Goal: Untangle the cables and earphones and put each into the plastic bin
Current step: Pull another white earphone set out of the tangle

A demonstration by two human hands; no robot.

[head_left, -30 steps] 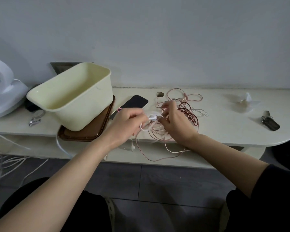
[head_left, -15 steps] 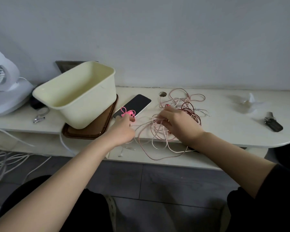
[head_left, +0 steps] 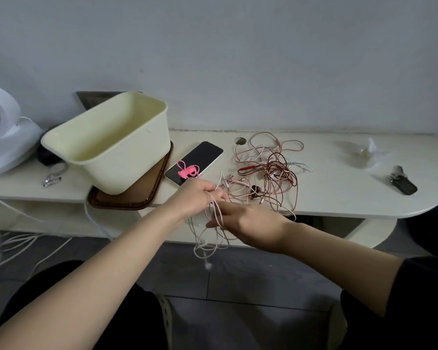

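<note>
A tangle of pink, red and white cables and earphones (head_left: 271,168) lies on the pale shelf (head_left: 339,193). My left hand (head_left: 195,198) grips a bunch of pale pink and white strands at the shelf's front edge. Their loops (head_left: 210,238) hang down below the edge. My right hand (head_left: 248,223) is just right of the loops, fingers extended and touching the strands. A small coiled bright pink cable (head_left: 187,170) lies on a phone (head_left: 195,161). The cream plastic bin (head_left: 111,145) stands tilted at the left, nothing visible inside.
The bin rests on a brown tray (head_left: 137,195). A white fan (head_left: 3,137) and a nail clipper (head_left: 51,179) lie at the far left. A crumpled tissue (head_left: 364,154) and dark keys (head_left: 402,184) sit at the right. White cords (head_left: 10,246) trail on the floor.
My left hand left the pink coil on the phone and came back to grip the pale strands. My right hand came off the pile toward me, and the strands now hang over the edge.
</note>
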